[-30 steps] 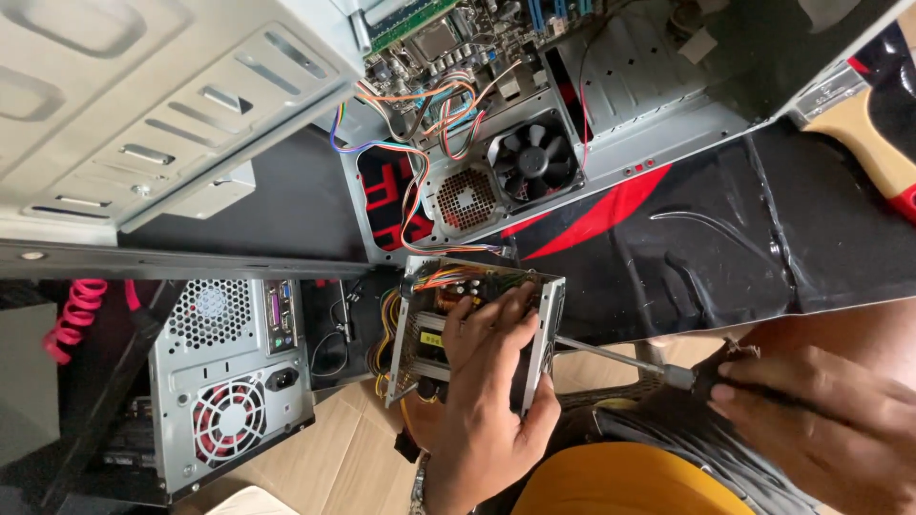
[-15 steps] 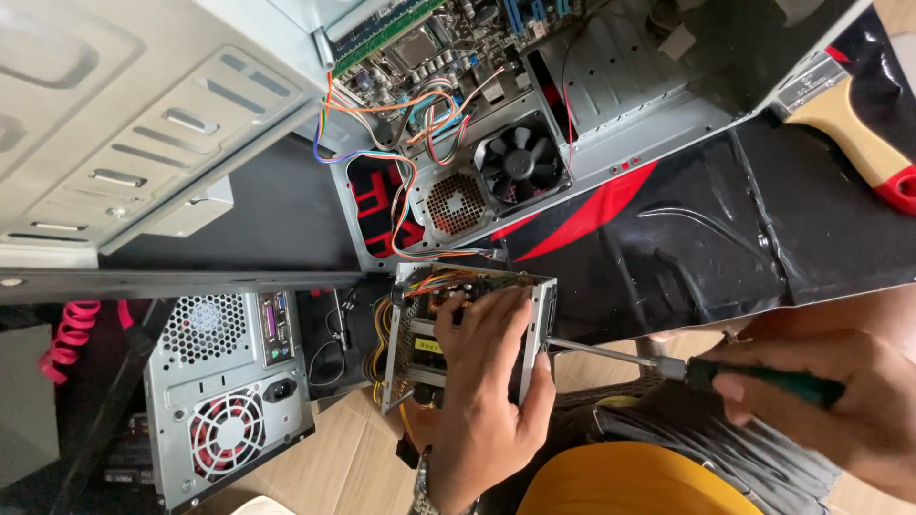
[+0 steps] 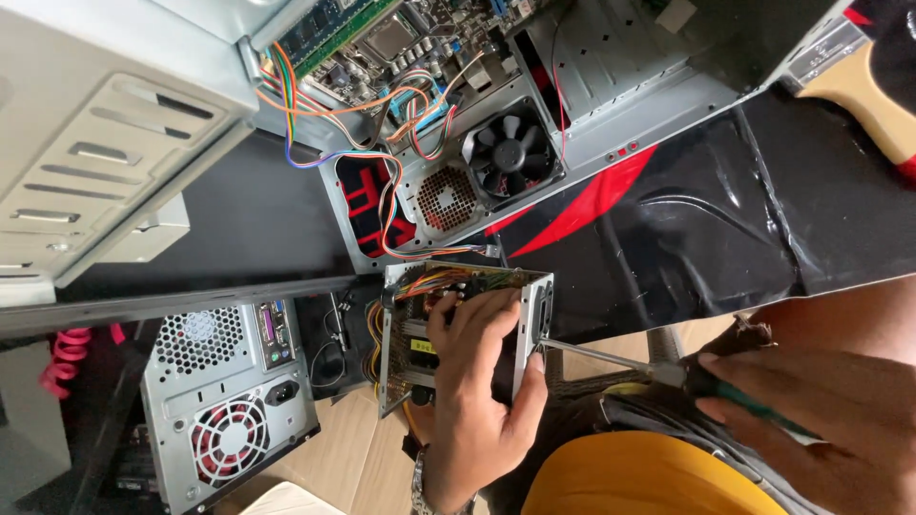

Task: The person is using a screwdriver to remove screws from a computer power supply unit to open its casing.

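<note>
My left hand (image 3: 482,377) grips an opened metal power supply box (image 3: 534,315) with coloured wires and a circuit board inside, held just below the table edge. My right hand (image 3: 821,420) is shut on a screwdriver (image 3: 611,358) with a green and black handle; its shaft points left and the tip touches the right side wall of the box. A bundle of coloured wires (image 3: 382,205) runs from the box up into an open computer case (image 3: 496,105) lying on the black table.
The open case shows a motherboard (image 3: 382,38) and a black rear fan (image 3: 510,153). A second computer tower (image 3: 229,401) stands on the wooden floor at lower left. A grey case panel (image 3: 105,133) lies at upper left. A paintbrush with a wooden handle (image 3: 863,86) lies at upper right.
The view has shifted, so the case and table sit lower and further right in frame. My right hand has brought the screwdriver tip against the box's side. My left hand keeps its grip.
</note>
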